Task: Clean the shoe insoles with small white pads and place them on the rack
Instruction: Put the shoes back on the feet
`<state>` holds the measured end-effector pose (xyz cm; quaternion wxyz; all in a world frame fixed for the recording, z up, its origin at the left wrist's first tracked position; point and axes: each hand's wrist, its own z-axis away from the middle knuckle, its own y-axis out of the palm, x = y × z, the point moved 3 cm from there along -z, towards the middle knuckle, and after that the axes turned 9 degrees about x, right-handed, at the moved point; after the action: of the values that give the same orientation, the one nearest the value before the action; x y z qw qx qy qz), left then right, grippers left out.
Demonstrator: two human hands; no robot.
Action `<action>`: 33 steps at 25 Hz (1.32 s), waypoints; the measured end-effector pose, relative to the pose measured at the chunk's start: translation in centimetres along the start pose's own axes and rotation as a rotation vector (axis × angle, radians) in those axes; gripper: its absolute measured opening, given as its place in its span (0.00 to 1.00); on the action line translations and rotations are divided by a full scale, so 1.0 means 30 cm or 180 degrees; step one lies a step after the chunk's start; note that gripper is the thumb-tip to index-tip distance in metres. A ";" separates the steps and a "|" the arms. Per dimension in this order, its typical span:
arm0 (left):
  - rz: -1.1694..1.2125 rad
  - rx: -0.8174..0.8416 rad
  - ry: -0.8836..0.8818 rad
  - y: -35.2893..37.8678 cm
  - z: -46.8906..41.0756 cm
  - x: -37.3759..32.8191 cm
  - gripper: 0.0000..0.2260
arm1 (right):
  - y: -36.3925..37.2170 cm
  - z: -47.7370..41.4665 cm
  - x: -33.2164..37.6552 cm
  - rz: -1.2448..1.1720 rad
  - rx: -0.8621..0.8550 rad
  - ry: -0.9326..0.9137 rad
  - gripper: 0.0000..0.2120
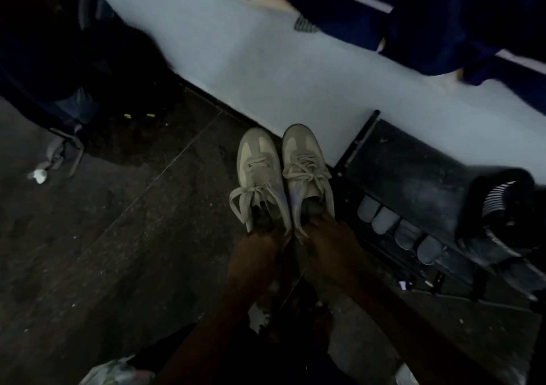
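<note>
Sneakers (283, 177), beige and laced, stand on the dark floor (118, 251) beside the rack (413, 163), toes at the wall (266, 74); any branding is too dim to read. Left hand (255, 256) and right hand (329, 245) each grip a heel. Pale insoles (387, 219) line the rack's lower shelf.

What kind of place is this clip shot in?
Probably a home entryway: dark metal shoe rack against a pale blue painted wall, dark stone tile floor, dark blue garments hanging above, beige lace-up sneakers beside the rack.
</note>
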<state>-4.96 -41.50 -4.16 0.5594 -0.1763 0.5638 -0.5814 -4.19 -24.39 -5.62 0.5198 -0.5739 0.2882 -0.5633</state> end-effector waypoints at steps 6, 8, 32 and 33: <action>-0.0556 0.0129 0.0549 -0.062 -0.164 -0.229 0.14 | -0.129 0.079 -0.177 0.0201 -0.0043 0.0669 0.14; -0.0498 0.0004 0.0955 -0.057 -0.230 -0.319 0.10 | -0.168 0.118 -0.255 0.0193 -0.0091 0.0966 0.13; -0.0570 0.0811 0.2105 0.348 -0.812 -0.740 0.13 | -0.154 0.270 -0.849 -0.0646 0.0232 0.2449 0.26; -0.0653 0.0810 0.2071 0.360 -0.818 -0.738 0.13 | -0.159 0.273 -0.848 -0.0632 0.0124 0.2404 0.26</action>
<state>-13.68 -8.63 -11.37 0.3070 0.0333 0.6149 -0.7256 -2.74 2.55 -8.61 0.3310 -0.3413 0.3915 -0.7878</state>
